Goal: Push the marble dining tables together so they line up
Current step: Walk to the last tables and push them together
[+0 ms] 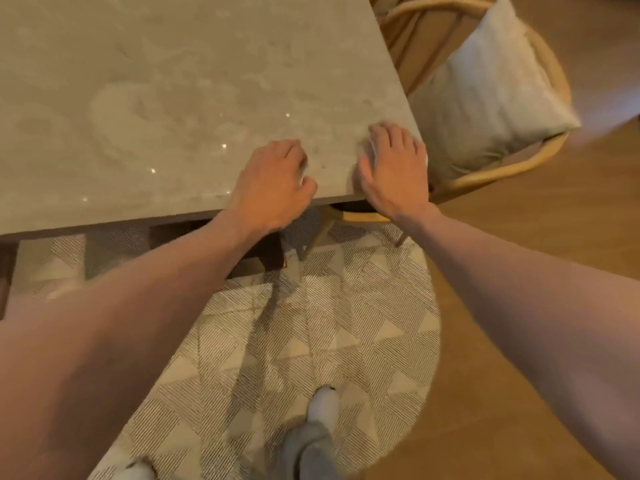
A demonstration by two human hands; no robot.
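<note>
One beige marble table (156, 98) fills the upper left of the head view; its near right corner points toward me. My left hand (273, 187) rests on the top near the front edge, fingers curled loosely on the slab. My right hand (393, 168) lies flat on the corner itself, fingers spread and pressed on the marble. Neither hand holds a loose object. A second table is not in view.
A rattan chair (512, 168) with a pale cushion (491, 91) stands tight against the table's right side. A patterned round rug (311, 341) lies under the table and my feet (322, 407). Wooden floor (519, 341) spreads to the right. Dark table legs (263, 251) show under the edge.
</note>
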